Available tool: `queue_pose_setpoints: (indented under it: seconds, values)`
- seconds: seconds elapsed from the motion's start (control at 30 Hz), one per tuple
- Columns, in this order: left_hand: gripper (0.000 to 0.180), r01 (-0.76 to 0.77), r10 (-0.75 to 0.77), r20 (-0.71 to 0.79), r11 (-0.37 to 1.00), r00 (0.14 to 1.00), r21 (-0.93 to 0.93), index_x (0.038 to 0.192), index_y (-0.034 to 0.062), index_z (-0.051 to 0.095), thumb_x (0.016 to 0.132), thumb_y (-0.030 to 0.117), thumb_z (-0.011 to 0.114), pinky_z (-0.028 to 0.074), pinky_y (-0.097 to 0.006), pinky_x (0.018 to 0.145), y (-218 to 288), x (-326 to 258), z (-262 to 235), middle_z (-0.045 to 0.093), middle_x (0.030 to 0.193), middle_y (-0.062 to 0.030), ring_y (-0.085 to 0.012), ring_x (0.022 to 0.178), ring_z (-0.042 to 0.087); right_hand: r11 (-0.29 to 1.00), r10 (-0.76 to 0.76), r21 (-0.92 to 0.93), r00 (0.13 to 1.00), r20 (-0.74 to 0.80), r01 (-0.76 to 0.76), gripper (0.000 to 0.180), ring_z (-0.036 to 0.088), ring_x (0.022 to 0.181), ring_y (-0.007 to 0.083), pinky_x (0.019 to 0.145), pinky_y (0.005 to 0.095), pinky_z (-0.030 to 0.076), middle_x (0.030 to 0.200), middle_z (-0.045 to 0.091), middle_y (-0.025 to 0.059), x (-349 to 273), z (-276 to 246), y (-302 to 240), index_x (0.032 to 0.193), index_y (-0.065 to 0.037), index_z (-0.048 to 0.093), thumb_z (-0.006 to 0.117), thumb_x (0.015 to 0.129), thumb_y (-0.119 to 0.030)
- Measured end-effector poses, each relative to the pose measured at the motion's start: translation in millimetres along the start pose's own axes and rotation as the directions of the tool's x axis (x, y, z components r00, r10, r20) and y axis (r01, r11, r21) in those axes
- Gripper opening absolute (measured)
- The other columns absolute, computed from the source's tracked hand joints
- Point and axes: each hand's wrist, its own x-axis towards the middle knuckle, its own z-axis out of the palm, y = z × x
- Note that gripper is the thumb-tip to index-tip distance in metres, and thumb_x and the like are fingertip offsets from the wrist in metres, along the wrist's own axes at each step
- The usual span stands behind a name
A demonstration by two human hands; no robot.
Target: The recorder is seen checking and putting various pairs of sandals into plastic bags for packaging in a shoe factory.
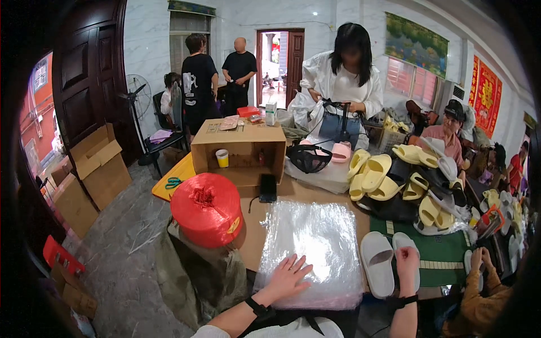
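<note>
Plastic stack, left hand atop; slipper, right hand over

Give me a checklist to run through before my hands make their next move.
1. Left hand free: not ok; it lies flat on the clear plastic bags.
2. Right hand gripping the right grey slipper: cannot tell; the curled fingers hide any contact.
3. Grey slippers paired: ok; the left grey slipper lies alongside the right one.
4. Red twine roll off the bags: ok; it sits left of them.
5. Scissors away from both hands: ok; they lie beyond the roll.
</note>
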Motion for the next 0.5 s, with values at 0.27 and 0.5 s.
queue_pose_setpoints:
  seconds: [0.27, 0.5]
  values:
    - [0.061, -0.008, 0.008, 0.009, 1.0, 1.0, 0.018, 0.148, 0.0235, 0.044, 0.098, 0.057, 0.049, 0.023, -0.048, 0.119, 1, 3, -4, 0.038, 0.156, -0.0118, -0.0386, 0.144, 0.032, 0.966, 0.036, -0.254, 0.998, -0.059, -0.05, 0.042, 0.062, 0.085, 0.0358, 0.078, 0.0442, 0.05, 0.09, 0.059, 0.0176, 18, -1, 56, 0.103, -0.002, 0.047, 0.074, 0.072, -0.002]
    - [0.06, -0.011, 0.011, -0.037, 1.0, 0.999, -0.02, 0.147, 0.0222, 0.046, 0.096, 0.054, 0.052, 0.023, -0.048, 0.119, 0, 0, 0, 0.04, 0.155, -0.013, -0.0398, 0.143, 0.033, 0.971, 0.105, -0.212, 0.994, -0.036, -0.111, 0.031, 0.062, 0.07, 0.0301, 0.067, 0.0393, 0.051, 0.076, 0.059, 0.0134, 33, -9, 38, 0.09, -0.001, 0.048, 0.071, 0.069, 0.004]
